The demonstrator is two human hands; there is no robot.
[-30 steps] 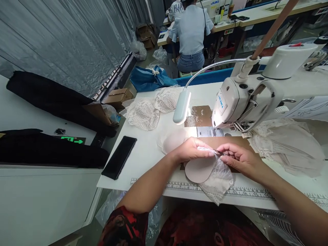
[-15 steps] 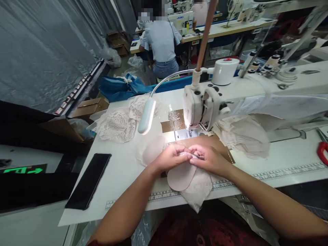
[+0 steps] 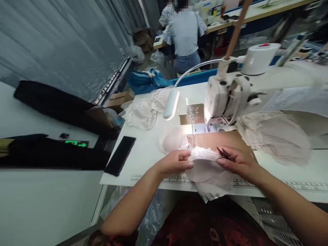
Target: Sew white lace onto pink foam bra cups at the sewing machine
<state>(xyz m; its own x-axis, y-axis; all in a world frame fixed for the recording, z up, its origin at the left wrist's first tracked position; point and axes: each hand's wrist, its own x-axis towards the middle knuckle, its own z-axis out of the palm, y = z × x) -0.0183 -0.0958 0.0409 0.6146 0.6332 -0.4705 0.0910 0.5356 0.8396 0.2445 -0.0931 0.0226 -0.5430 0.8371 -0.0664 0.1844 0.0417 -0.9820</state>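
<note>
My left hand (image 3: 176, 162) pinches the left edge of a pale fabric piece (image 3: 207, 171), which hangs over the table's front edge. At the piece's right side, my right hand (image 3: 237, 160) is closed on small dark thread snips (image 3: 224, 154), their points toward the left. Fingers of that hand also touch the fabric's top edge. A pale rounded cup (image 3: 173, 140) lies just behind my left hand. Beyond both hands is the head of a white sewing machine (image 3: 220, 99), with a brown plate area (image 3: 217, 140) in front of its needle.
Lace pieces (image 3: 140, 114) lie at the back left, and a black flat case (image 3: 120, 155) at the left edge. A small lamp (image 3: 171, 104) arches over the table. More pale fabric (image 3: 276, 136) is at the right. A person (image 3: 184, 37) sits beyond.
My hands have moved apart, and the dark snips now show clearly in my right hand. The fabric's top edge is spread between them. The whole view has shifted, with the table appearing further right.
</note>
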